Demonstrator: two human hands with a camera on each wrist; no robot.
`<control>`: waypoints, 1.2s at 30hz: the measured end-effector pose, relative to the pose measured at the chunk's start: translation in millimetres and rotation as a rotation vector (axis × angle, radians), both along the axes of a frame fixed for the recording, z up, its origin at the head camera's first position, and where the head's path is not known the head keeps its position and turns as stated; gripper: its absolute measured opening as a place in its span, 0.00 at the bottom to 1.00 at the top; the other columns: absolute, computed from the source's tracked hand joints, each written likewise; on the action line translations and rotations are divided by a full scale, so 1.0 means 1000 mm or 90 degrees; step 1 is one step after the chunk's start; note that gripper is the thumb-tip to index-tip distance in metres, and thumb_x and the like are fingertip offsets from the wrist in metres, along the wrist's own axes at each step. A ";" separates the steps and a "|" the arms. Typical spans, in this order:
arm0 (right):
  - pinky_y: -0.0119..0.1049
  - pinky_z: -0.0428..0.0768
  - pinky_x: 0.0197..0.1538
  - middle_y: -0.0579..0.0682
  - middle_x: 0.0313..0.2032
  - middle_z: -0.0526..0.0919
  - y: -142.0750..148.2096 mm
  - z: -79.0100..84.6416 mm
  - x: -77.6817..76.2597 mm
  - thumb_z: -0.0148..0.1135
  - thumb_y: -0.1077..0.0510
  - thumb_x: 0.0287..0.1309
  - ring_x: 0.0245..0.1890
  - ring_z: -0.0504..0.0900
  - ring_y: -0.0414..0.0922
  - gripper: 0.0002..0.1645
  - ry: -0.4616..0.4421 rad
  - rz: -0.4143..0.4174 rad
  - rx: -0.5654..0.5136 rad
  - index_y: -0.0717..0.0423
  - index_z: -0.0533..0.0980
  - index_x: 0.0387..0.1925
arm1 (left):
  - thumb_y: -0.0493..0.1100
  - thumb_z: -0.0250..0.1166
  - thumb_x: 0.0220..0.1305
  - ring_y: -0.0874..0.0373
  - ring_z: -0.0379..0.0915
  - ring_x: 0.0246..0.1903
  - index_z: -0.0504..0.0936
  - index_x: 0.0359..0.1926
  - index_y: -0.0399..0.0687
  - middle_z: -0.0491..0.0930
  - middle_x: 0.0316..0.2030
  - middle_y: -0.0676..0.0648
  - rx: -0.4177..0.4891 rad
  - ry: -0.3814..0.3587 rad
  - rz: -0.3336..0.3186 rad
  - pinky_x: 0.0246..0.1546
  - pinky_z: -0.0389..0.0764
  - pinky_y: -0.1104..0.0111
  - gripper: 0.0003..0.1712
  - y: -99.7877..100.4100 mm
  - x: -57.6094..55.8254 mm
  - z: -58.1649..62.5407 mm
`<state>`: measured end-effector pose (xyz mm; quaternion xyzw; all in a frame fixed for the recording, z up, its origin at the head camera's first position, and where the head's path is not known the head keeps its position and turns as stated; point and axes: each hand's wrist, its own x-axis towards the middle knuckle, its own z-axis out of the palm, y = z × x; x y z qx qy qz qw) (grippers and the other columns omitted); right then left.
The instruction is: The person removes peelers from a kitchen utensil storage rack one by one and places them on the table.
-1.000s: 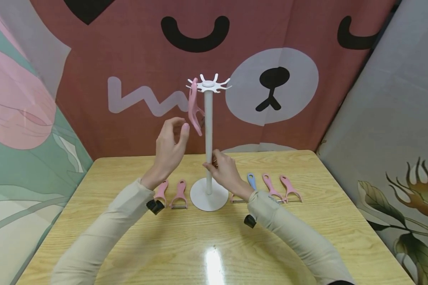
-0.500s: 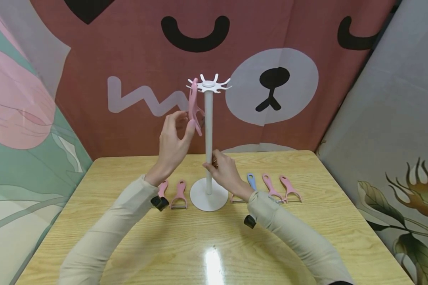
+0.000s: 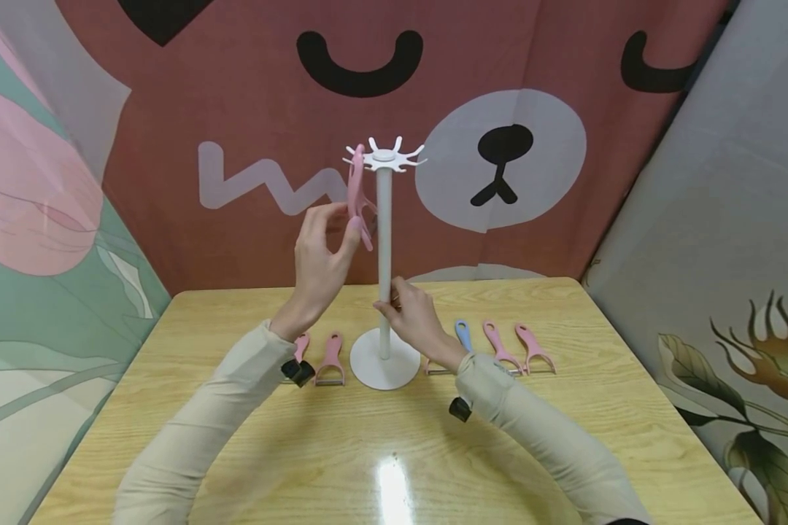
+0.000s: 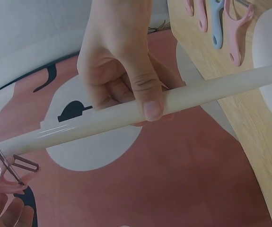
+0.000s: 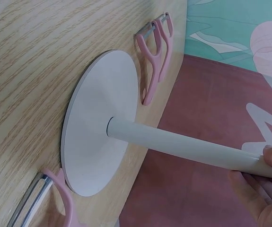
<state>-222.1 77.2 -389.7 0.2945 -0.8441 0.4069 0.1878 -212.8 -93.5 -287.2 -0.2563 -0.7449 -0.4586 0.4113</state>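
Observation:
A white stand (image 3: 384,240) with a ring of hooks (image 3: 384,155) on top rises from a round base (image 5: 100,127). From a left-hand hook hangs a pink Y-shaped peeler (image 3: 356,186), blade end down. My left hand (image 3: 319,255) pinches its lower part between thumb and fingers. Part of that peeler (image 4: 13,182) shows at the left edge of the left wrist view. My right hand (image 3: 420,317) grips the white pole partway up, thumb across the near side, also plain in the left wrist view.
Left of the base lie two pink peelers (image 3: 331,357), one partly behind my left wrist. To its right are a blue peeler (image 3: 462,332) and several pink ones (image 3: 532,343), one mostly hidden by my right hand. The wooden table (image 3: 269,452) ends at a printed curtain (image 3: 249,240).
My left hand has moved right and slightly up to the hanging peeler and taken hold of its lower part. The right hand stays on the pole.

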 end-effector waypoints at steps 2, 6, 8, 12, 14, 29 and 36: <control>0.33 0.83 0.32 0.54 0.31 0.82 0.000 0.000 0.000 0.69 0.61 0.60 0.30 0.86 0.46 0.13 0.000 0.000 0.001 0.64 0.74 0.39 | 0.46 0.58 0.72 0.47 0.74 0.46 0.77 0.55 0.34 0.75 0.48 0.38 0.003 0.000 0.001 0.48 0.76 0.57 0.20 0.001 0.000 0.001; 0.33 0.83 0.32 0.54 0.31 0.82 0.001 -0.001 0.000 0.70 0.61 0.60 0.30 0.86 0.46 0.13 0.002 0.001 0.000 0.63 0.74 0.40 | 0.46 0.59 0.71 0.46 0.74 0.44 0.78 0.55 0.34 0.74 0.47 0.38 0.007 -0.008 0.005 0.46 0.76 0.54 0.21 0.003 0.001 0.003; 0.34 0.84 0.32 0.54 0.31 0.82 0.001 -0.001 0.000 0.69 0.62 0.60 0.30 0.86 0.46 0.13 0.003 0.001 0.001 0.64 0.74 0.40 | 0.46 0.59 0.71 0.46 0.75 0.43 0.78 0.55 0.33 0.74 0.47 0.38 0.004 -0.012 0.006 0.46 0.76 0.52 0.21 0.003 0.002 0.004; 0.34 0.84 0.32 0.54 0.31 0.83 0.000 0.000 0.000 0.69 0.62 0.60 0.30 0.86 0.46 0.12 0.003 -0.002 0.001 0.64 0.74 0.40 | 0.47 0.59 0.70 0.45 0.75 0.44 0.78 0.54 0.33 0.74 0.46 0.37 0.003 -0.011 0.004 0.48 0.75 0.49 0.22 0.003 0.002 0.005; 0.34 0.84 0.32 0.54 0.31 0.83 0.000 0.000 0.000 0.69 0.62 0.60 0.30 0.86 0.46 0.12 0.001 -0.004 0.002 0.64 0.74 0.39 | 0.46 0.59 0.70 0.44 0.76 0.44 0.78 0.54 0.32 0.73 0.46 0.36 0.005 -0.010 0.001 0.48 0.75 0.48 0.21 0.003 0.002 0.005; 0.34 0.83 0.31 0.55 0.31 0.82 0.001 -0.002 0.000 0.68 0.61 0.61 0.29 0.86 0.46 0.12 -0.002 0.008 0.004 0.64 0.74 0.40 | 0.49 0.58 0.71 0.48 0.75 0.43 0.79 0.53 0.33 0.74 0.45 0.38 0.006 0.009 0.010 0.47 0.74 0.57 0.23 0.002 0.002 0.009; 0.35 0.84 0.31 0.55 0.31 0.82 0.001 -0.002 -0.001 0.68 0.61 0.61 0.30 0.86 0.47 0.12 0.002 0.005 0.008 0.64 0.74 0.40 | 0.43 0.60 0.69 0.48 0.74 0.43 0.80 0.52 0.33 0.74 0.44 0.37 0.055 0.018 -0.006 0.46 0.76 0.59 0.19 0.003 0.000 0.011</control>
